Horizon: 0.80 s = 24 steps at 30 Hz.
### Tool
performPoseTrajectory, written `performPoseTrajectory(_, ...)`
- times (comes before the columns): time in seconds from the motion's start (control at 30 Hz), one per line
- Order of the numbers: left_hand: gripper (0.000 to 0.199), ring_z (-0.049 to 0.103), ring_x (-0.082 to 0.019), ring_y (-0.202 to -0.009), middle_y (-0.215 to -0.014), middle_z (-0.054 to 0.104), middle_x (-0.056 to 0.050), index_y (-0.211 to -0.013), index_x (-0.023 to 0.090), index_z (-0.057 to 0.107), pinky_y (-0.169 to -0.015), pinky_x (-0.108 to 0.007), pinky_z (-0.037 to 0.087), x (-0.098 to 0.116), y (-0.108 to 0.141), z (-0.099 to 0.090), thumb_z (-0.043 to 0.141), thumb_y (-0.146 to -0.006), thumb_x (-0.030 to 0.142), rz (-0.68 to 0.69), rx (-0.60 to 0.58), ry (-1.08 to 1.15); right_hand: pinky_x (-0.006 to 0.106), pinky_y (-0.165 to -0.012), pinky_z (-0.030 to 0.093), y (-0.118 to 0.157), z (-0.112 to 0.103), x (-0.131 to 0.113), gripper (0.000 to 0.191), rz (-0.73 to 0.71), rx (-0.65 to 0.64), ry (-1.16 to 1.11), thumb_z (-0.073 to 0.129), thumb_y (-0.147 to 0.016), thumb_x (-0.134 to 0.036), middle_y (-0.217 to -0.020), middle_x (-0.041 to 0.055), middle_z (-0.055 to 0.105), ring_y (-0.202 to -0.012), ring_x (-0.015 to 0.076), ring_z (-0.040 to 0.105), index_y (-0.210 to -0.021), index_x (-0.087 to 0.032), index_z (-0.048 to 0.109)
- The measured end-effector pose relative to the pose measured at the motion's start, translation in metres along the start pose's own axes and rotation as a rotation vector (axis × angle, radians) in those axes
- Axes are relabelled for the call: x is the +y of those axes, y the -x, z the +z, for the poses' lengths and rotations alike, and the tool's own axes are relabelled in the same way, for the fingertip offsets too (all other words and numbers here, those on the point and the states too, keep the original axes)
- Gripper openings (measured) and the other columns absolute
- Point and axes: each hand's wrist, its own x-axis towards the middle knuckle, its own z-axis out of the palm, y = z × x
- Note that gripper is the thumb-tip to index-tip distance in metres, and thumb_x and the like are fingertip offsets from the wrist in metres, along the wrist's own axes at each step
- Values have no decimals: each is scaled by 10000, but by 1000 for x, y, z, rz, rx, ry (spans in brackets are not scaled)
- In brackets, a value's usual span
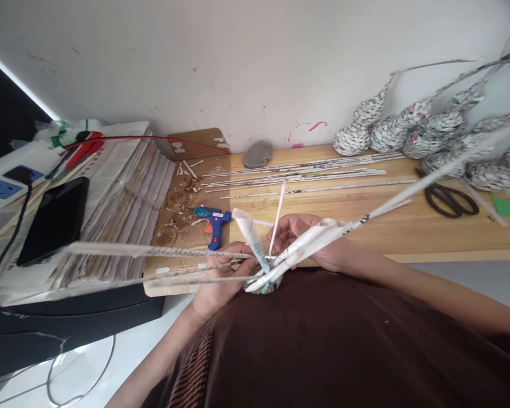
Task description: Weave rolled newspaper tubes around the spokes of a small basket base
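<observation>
Close to my body, my left hand [223,277] grips a small woven paper piece [255,285] made of rolled newspaper. Long paper tubes fan out from this piece: some stretch left past my wrist, and one long speckled tube [352,226] rises to the upper right. A thicker, pale blue-tipped roll [249,231] stands up from its middle. My right hand [301,232] is at the far right side of the piece, its fingers curled around a thin white paper tube [278,218]. The tubes partly cover both hands' fingertips.
Several loose paper tubes [297,171] lie on the wooden table, with a grey stone [257,154] behind. A blue glue gun [215,226] rests on cardboard. Black scissors [450,201] and several woven gourd shapes [389,135] are right. Left are stacked newspapers [131,209] and a phone [55,221].
</observation>
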Motion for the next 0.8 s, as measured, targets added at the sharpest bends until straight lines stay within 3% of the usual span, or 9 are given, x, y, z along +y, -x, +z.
performPoseTrajectory(0.1,115,712,-189,-730,-818,765,-54,-801,184,742,-657,-271,561,-2,1,1,670,-824,270,20,15,-60,214,-456,499,4,1,-4,444,22,-92,180,772,-725,-555,-750,33,688,-566,131,635,-886,-151,686)
performPoseTrajectory(0.2,97,705,-178,-714,-796,767,-33,-795,200,755,-683,-270,558,-7,3,0,693,-828,266,89,70,-172,201,-508,513,12,3,-4,316,64,-126,407,720,-825,-441,-768,27,699,-595,121,648,-981,-167,697)
performPoseTrajectory(0.3,98,706,-175,-727,-804,771,-25,-822,219,770,-705,-270,556,-12,5,-1,691,-847,271,129,125,-281,241,-591,560,17,3,4,270,55,-75,426,619,-909,-405,-840,35,719,-689,150,688,-1070,-198,685)
performPoseTrajectory(0.37,105,708,-173,-750,-821,771,-27,-855,222,772,-741,-275,558,-15,6,-1,683,-861,278,133,173,-323,276,-645,579,17,1,9,252,28,-35,388,662,-871,-376,-878,43,734,-737,173,702,-1054,-205,695)
performPoseTrajectory(0.5,117,708,-168,-781,-850,770,-26,-896,219,764,-784,-282,558,-16,2,5,684,-866,299,130,341,-340,375,-908,561,15,0,12,322,-123,11,514,717,-817,-314,-1120,77,731,-1038,254,691,-1126,-223,719)
performPoseTrajectory(0.57,111,709,-173,-784,-848,771,-25,-884,221,765,-775,-283,559,-18,-2,10,690,-858,298,132,372,-342,402,-957,542,14,0,14,299,-176,107,582,709,-837,-338,-1143,71,732,-1083,269,677,-1119,-242,733)
performPoseTrajectory(0.67,98,711,-177,-787,-831,767,-32,-865,212,761,-764,-283,556,-23,-7,17,686,-851,273,139,326,-321,387,-876,569,10,0,18,241,-143,202,643,691,-863,-382,-1036,57,760,-946,251,712,-1053,-250,758)
performPoseTrajectory(0.8,115,705,-196,-839,-861,764,-52,-827,201,749,-812,-323,544,-29,-8,17,644,-864,226,227,224,-337,359,-862,559,10,-2,22,220,-143,177,689,658,-889,-408,-955,41,764,-903,237,709,-934,-236,787)
